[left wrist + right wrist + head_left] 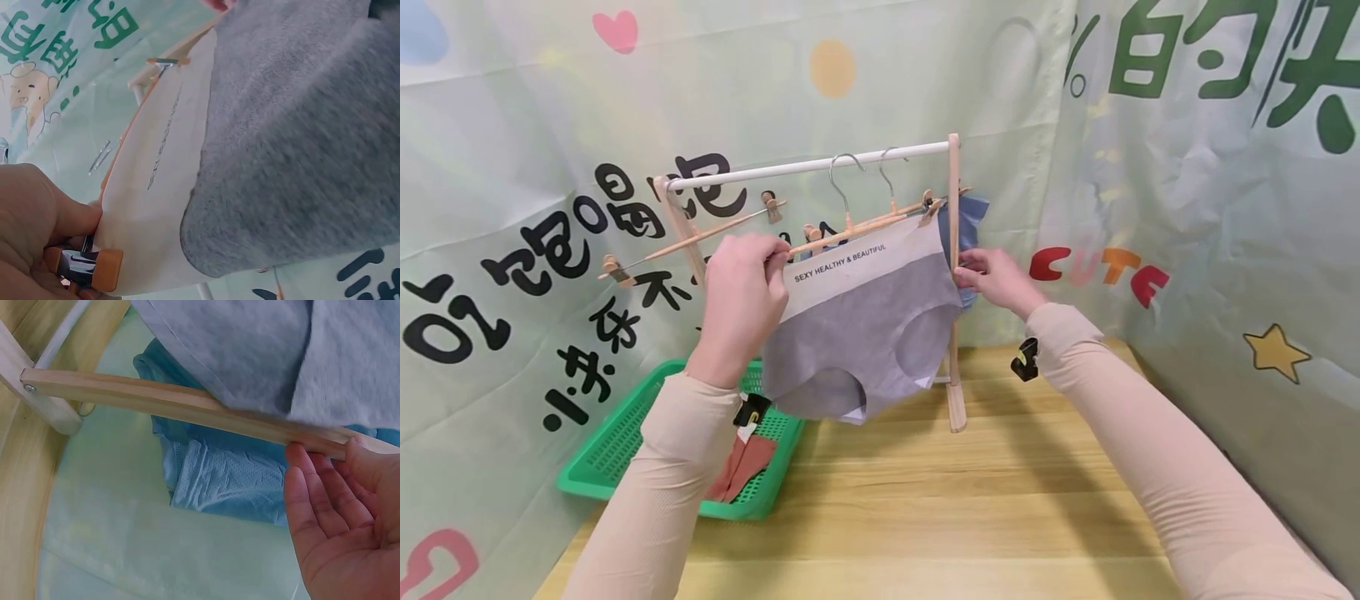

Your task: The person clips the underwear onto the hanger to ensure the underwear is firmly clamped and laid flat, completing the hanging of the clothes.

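Grey underwear (865,350) with a pale printed waistband hangs, slightly slanted, from a wooden clip hanger (874,223) hooked on the rack's white rod (805,168). At the hanger's left end, my left hand (741,292) pinches an orange-brown clip (107,270) beside the waistband. My right hand (1000,282) holds the rack's right wooden post (125,397), thumb on one side and fingertips at the other edge. Behind that post and the grey underwear hangs a blue garment (231,481), partly hidden, on a second hanger.
A bare clip hanger (700,239) is at the rack's left end. On the wooden table (880,517), a green basket (583,486) holds reddish-brown cloth (751,458), partly hidden by my left sleeve. Printed curtains (925,67) enclose the back and sides.
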Motion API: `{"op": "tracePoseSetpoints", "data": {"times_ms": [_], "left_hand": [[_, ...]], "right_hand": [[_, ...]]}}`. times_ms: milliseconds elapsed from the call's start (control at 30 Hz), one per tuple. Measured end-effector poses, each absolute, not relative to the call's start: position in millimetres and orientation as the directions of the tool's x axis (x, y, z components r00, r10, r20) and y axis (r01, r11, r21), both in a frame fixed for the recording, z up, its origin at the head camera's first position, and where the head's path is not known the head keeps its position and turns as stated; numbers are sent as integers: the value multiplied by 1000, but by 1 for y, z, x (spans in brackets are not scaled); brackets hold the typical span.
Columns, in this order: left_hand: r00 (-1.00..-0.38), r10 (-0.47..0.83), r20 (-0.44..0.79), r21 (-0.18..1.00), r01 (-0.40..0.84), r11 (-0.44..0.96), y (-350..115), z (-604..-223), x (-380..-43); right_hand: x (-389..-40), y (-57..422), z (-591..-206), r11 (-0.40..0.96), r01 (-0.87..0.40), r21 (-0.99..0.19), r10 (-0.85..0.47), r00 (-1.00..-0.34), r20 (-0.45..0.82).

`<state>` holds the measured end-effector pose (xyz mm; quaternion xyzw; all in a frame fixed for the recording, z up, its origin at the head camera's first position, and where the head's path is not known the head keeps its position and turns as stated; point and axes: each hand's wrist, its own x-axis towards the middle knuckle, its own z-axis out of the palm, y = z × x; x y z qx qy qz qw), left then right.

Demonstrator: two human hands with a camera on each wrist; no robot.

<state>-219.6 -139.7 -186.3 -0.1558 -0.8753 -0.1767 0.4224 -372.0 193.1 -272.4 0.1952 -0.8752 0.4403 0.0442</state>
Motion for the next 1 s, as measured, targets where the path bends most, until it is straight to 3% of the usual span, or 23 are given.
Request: {"op": "tracePoseSetpoints", "data": {"times_ms": [1000], "left_hand": [[-645, 104, 757, 171, 349, 921, -105, -164, -247]], "right_hand": [[-374, 191, -274, 542, -364, -757, -295, -926, 234]]}}
